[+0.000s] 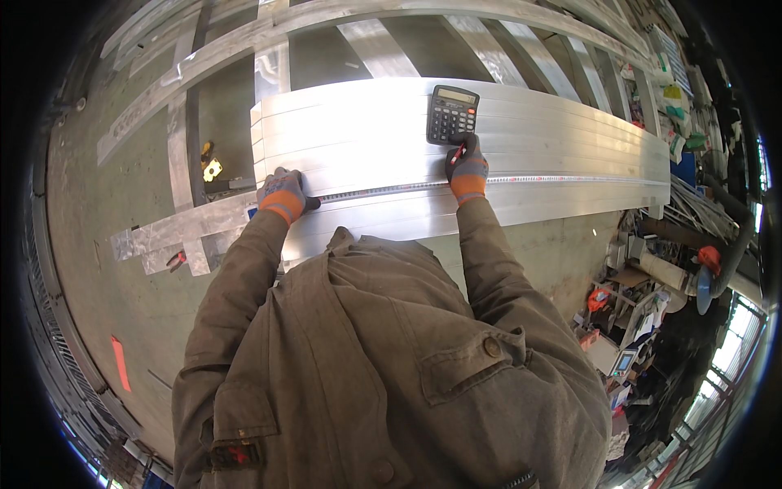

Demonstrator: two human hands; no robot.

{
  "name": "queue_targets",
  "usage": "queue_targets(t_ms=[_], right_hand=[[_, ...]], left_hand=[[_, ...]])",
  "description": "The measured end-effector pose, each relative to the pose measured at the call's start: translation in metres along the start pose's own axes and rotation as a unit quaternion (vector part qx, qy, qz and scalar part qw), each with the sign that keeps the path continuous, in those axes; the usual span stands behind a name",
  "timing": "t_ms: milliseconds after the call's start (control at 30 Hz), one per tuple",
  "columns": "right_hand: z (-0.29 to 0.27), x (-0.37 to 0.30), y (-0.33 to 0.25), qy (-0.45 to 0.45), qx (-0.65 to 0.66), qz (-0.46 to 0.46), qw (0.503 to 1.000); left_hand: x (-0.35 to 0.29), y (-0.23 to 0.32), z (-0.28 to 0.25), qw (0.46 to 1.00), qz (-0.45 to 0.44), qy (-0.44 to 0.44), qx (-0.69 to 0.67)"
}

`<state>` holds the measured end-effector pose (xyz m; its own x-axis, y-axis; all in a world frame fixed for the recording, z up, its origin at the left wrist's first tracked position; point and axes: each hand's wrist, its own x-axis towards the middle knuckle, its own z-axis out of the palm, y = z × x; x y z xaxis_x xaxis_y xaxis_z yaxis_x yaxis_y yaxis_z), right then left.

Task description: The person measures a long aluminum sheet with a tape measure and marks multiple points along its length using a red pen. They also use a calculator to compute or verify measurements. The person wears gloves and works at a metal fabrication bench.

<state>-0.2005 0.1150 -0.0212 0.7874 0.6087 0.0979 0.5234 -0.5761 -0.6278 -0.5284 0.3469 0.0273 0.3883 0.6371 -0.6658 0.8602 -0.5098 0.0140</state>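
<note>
Where narrow tape (383,192) spans smooth metal (562,148), gloved fingers (287,175) rest.

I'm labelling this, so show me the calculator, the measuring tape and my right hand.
Calculator (453,116): head view, middle of its front face.
Measuring tape (529,178): head view, on its extended blade.
Right hand (467,168): head view, back of its glove.

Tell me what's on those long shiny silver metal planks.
On them lie a black rectangular calculator and a long white measuring tape. The calculator, grey-and-orange gloved left hand and right hand hide parts of the planks.
</note>
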Motion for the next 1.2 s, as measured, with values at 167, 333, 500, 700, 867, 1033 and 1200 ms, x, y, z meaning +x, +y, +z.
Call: queue_targets(t_ms=[167, 333, 500, 700, 867, 1033, 1200], right_hand=[[0.001, 0.012, -0.001, 0.032, -0.006, -0.018, 0.999], [0.004, 0.022, -0.005, 0.029, -0.006, -0.021, 0.999], [0.014, 0.026, -0.001, 0.040, 0.000, -0.024, 0.999], [0.019, 0.029, 0.001, -0.006, -0.006, -0.001, 1.000], [-0.001, 0.017, 0.004, 0.062, 0.010, 0.007, 0.998], [-0.019, 0.006, 0.021, 0.103, 0.017, 0.005, 0.995], [-0.022, -0.003, 0.031, 0.100, 0.048, 0.001, 0.994]], left_hand=[[-0.002, 0.001, 0.002, 1.000, -0.001, -0.006, 0.007], [-0.004, 0.001, 0.000, 1.000, -0.001, -0.005, 0.008], [-0.003, 0.001, 0.001, 1.000, 0.000, -0.003, 0.002], [-0.001, 0.001, -0.002, 1.000, -0.002, -0.011, 0.001], [-0.002, 0.002, -0.002, 1.000, -0.005, -0.018, 0.006], [-0.002, 0.001, 0.000, 1.000, -0.001, -0.012, 0.005], [-0.003, 0.001, 0.000, 1.000, -0.001, -0.004, -0.001]])
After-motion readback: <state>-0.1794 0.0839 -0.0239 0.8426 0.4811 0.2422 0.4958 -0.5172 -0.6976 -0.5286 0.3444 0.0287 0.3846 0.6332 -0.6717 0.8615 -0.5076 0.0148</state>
